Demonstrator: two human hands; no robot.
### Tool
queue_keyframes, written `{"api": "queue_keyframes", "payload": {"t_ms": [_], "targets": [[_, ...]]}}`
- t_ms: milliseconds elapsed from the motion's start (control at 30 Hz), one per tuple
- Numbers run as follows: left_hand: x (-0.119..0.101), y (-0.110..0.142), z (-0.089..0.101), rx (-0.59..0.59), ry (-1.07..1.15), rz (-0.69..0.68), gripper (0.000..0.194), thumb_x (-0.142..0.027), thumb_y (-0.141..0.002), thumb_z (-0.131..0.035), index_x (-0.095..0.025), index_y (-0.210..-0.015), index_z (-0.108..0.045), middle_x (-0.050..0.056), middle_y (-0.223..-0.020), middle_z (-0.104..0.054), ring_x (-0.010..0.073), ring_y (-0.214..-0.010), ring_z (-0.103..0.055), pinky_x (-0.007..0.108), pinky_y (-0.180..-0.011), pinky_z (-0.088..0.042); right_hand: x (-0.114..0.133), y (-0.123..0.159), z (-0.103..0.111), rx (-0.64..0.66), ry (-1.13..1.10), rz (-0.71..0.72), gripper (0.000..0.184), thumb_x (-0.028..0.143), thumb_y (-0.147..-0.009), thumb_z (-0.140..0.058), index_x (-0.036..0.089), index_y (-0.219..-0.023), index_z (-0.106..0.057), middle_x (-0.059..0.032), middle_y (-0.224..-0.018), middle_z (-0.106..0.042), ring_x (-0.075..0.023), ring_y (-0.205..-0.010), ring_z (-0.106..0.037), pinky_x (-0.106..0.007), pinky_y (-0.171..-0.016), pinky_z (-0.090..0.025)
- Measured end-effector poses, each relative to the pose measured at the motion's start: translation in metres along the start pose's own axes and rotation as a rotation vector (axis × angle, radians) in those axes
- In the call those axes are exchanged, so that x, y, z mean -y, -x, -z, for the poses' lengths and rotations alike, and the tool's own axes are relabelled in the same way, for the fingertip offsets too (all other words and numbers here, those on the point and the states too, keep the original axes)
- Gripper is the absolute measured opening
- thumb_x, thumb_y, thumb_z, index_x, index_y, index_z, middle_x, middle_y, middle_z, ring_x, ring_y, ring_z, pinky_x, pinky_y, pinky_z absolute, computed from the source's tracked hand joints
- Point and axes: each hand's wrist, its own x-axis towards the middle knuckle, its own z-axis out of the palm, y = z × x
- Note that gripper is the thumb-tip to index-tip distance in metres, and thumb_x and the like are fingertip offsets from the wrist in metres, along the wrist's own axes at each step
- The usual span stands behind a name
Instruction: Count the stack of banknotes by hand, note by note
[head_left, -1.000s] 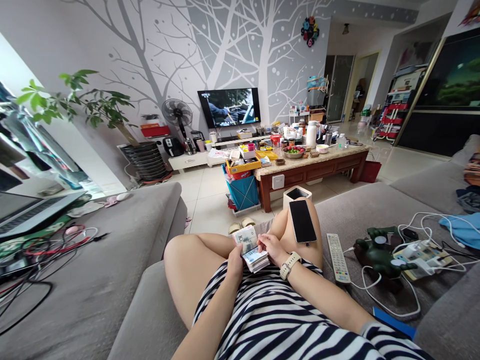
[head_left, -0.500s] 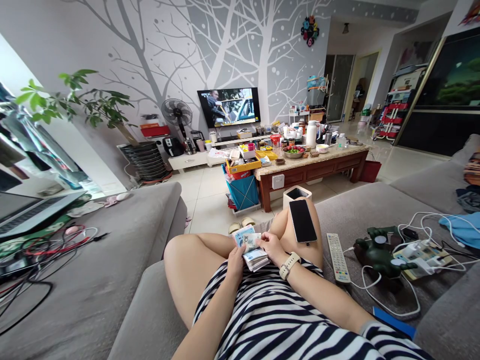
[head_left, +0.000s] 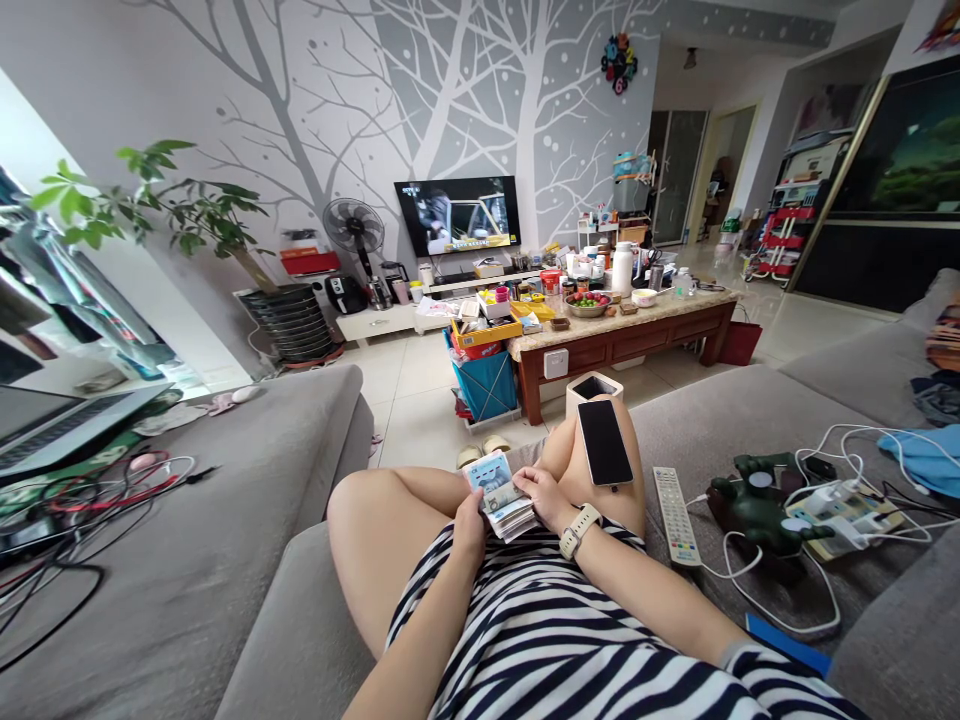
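A thick stack of banknotes (head_left: 513, 520), partly folded over, is held above my lap. My left hand (head_left: 469, 528) grips its left side, the thumb lying on top. Blue-tinted notes (head_left: 489, 472) stand up at the far end of the stack. With fingers pinched, my right hand (head_left: 543, 496) holds the right edge of a banknote bent across the middle; a pale watch band is on that wrist. A black-screened phone (head_left: 604, 442) rests on my right thigh, just beyond the right hand.
On the sofa to my right lie a remote control (head_left: 676, 516), a dark green figure (head_left: 759, 505) and a power strip (head_left: 844, 518) with white cables. Tangled cables and a laptop (head_left: 75, 425) are at left. A cluttered coffee table (head_left: 637, 335) stands ahead, with a bin (head_left: 595, 388) before it.
The banknote between my hands has flipped downward toward me, showing more of the blue notes behind it. My right hand has shifted slightly. The television picture differs.
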Motion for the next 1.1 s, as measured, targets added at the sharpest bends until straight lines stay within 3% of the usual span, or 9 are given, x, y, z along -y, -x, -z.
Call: {"api": "queue_keyframes", "payload": {"t_ms": [133, 300, 433, 633, 800, 1100], "targets": [[-0.001, 0.002, -0.001, -0.003, -0.011, -0.017, 0.035, -0.039, -0.073, -0.062, -0.011, -0.090, -0.072, 0.012, -0.085, -0.077, 0.0286, -0.084, -0.071, 0.039, -0.077, -0.055, -0.005, -0.003, 0.000, 0.002, 0.003, -0.020, 0.038, 0.054, -0.070, -0.067, 0.020, -0.063, -0.051, 0.0061, -0.053, -0.042, -0.0109, -0.049, -0.036, -0.024, -0.050, -0.028], [-0.005, 0.004, -0.003, -0.027, -0.053, -0.056, 0.040, -0.045, -0.066, -0.068, -0.010, -0.083, -0.072, 0.011, -0.082, -0.077, 0.0298, -0.088, -0.070, 0.038, -0.081, -0.054, -0.004, -0.002, 0.000, 0.019, 0.052, -0.053, 0.042, 0.059, -0.076, -0.060, 0.020, -0.062, -0.053, 0.0036, -0.047, -0.049, -0.0125, -0.047, -0.042, -0.026, -0.051, -0.031], [-0.008, 0.007, -0.003, -0.033, -0.075, -0.075, 0.040, -0.046, -0.063, -0.071, -0.010, -0.081, -0.073, 0.011, -0.081, -0.076, 0.0310, -0.090, -0.070, 0.038, -0.081, -0.053, -0.003, -0.001, 0.000, -0.020, 0.113, -0.046, 0.040, 0.049, -0.066, -0.075, 0.020, -0.058, -0.049, 0.0056, -0.046, -0.048, -0.0106, -0.046, -0.039, -0.025, -0.051, -0.031], [-0.016, 0.015, -0.005, 0.008, -0.078, -0.059, 0.036, -0.037, -0.062, -0.075, -0.009, -0.084, -0.073, 0.011, -0.074, -0.076, 0.0317, -0.083, -0.070, 0.040, -0.078, -0.053, -0.005, -0.004, 0.001, -0.136, 0.171, 0.010, 0.042, 0.035, -0.053, -0.084, 0.021, -0.074, -0.050, 0.0068, -0.062, -0.052, -0.0135, -0.059, -0.048, -0.026, -0.060, -0.038], [-0.017, 0.017, -0.008, 0.042, -0.064, -0.045, 0.038, -0.036, -0.059, -0.077, -0.011, -0.088, -0.073, 0.010, -0.074, -0.076, 0.0318, -0.083, -0.070, 0.041, -0.077, -0.054, -0.002, -0.003, 0.003, -0.132, 0.217, 0.043, 0.031, 0.037, -0.061, -0.078, 0.019, -0.065, -0.053, 0.0053, -0.062, -0.052, -0.0139, -0.061, -0.047, -0.026, -0.062, -0.037], [-0.013, 0.012, -0.004, 0.012, -0.115, -0.070, 0.036, -0.043, -0.062, -0.072, -0.011, -0.079, -0.073, 0.010, -0.075, -0.076, 0.0293, -0.083, -0.069, 0.038, -0.080, -0.052, -0.001, -0.003, 0.001, -0.088, 0.148, 0.045, 0.033, 0.044, -0.064, -0.075, 0.019, -0.066, -0.053, 0.0049, -0.057, -0.051, -0.0138, -0.057, -0.047, -0.027, -0.059, -0.038]]}}
